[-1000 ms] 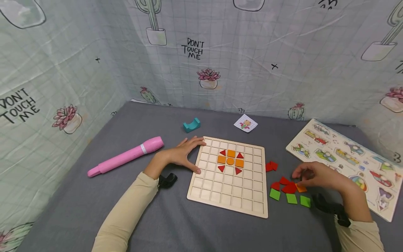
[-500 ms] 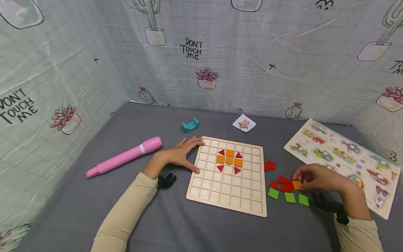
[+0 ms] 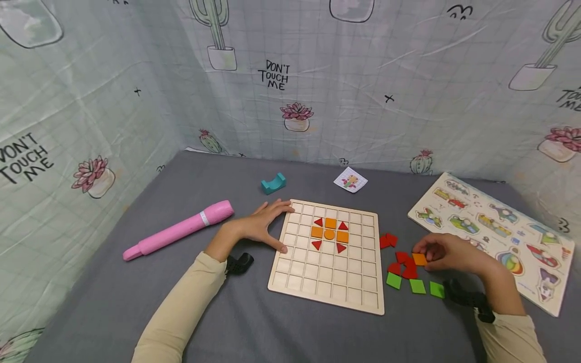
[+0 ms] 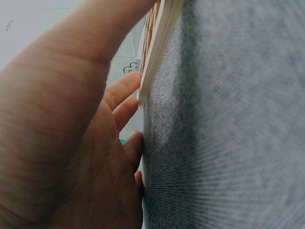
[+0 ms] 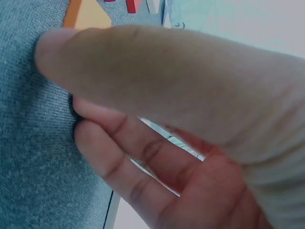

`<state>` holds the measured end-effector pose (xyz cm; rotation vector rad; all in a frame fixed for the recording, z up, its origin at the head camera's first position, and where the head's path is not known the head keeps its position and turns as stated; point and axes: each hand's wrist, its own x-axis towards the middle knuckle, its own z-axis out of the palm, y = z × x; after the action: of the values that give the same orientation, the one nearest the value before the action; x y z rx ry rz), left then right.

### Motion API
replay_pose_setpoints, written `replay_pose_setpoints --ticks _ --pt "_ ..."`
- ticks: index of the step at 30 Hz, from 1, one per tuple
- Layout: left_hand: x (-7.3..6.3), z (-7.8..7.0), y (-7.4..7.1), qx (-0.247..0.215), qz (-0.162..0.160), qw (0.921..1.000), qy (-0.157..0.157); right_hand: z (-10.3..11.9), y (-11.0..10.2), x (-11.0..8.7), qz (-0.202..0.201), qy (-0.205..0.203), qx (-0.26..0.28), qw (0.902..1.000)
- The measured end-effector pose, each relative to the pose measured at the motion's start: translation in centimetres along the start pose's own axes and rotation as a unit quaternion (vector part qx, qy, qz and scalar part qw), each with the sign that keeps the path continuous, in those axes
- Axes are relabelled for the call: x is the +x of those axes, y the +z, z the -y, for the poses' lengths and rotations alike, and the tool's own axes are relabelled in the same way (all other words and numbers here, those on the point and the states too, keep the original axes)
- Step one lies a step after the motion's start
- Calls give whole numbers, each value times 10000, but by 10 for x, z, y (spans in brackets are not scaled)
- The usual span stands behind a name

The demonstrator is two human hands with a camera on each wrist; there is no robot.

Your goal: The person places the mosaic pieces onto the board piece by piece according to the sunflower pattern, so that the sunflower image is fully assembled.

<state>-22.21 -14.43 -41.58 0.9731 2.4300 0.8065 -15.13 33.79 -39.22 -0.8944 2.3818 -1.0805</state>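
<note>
Orange square (image 3: 419, 259), at right hand (image 3: 456, 253), seemingly between fingertips (image 5: 52, 45)

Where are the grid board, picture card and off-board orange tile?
Wooden grid board (image 3: 326, 259): head view, a bare square.
Picture card (image 3: 351, 180): head view, printed middle.
Off-board orange tile (image 3: 419, 259): head view, top face.

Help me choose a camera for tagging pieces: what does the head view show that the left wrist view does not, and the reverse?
Only the head view: the right hand pinching a flat orange square piece, flat red pieces, flat green diamond-shaped pieces and a long pink cylindrical tube.

Only the left wrist view: the palm side of the left hand.

Both: that hand at the edge of the square pale wooden grid board, gray table cloth and pale printed fabric backdrop.
</note>
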Motion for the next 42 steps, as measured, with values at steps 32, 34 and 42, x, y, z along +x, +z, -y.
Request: replay_pose_setpoints --ticks 32,34,42 --pt "-3 -3 -1 -54 -21 10000 -67 22 15 30 -764 -654 -626 9930" --pt "-2 -3 -1 -35 2 10000 -84 23 19 34 -686 -643 -609 9937" --pt "-1 -5 -2 -37 49 9999 -104 32 33 53 -462 -841 -720 9928"
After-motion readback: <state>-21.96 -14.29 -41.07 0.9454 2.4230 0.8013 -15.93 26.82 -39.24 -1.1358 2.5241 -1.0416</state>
